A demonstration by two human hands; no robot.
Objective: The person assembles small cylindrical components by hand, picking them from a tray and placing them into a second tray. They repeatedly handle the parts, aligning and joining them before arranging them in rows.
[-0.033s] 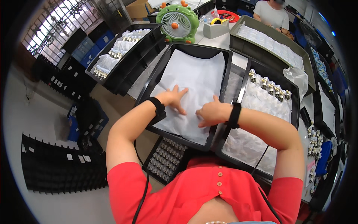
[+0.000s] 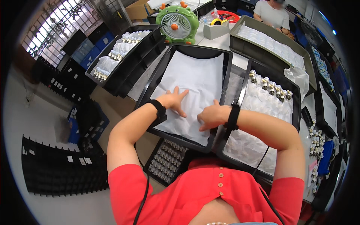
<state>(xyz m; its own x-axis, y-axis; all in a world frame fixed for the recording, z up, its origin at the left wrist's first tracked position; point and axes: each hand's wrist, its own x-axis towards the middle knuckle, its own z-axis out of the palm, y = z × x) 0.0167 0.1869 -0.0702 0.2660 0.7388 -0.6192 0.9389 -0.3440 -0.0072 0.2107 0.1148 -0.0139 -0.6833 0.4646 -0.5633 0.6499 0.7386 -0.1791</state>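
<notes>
A white sheet [image 2: 193,73], thin like paper or plastic film, lines a black tray [image 2: 150,92] in front of me. My left hand [image 2: 174,101] lies on its left middle, palm down with fingers spread. Across from it, my right hand [image 2: 212,115] touches the sheet near the tray's right wall, thumb stretched away and the other fingers bent with their tips on the sheet. Creases run through the sheet between both hands. Whatever lies under it is hidden.
To the right, another black tray [image 2: 296,112] holds white wrapping and a row of small metal-and-glass parts [image 2: 270,87]. Stacked black trays [image 2: 129,73] stand left. Behind are a green fan [image 2: 177,25], an olive bin [image 2: 270,45] and a seated person [image 2: 272,17]. A parts tray [image 2: 167,161] sits below.
The sheet's far right corner has shifted slightly left, and creases between the hands have grown. My right hand has moved a little left, its fingers more bent. My left hand stays nearly still.
</notes>
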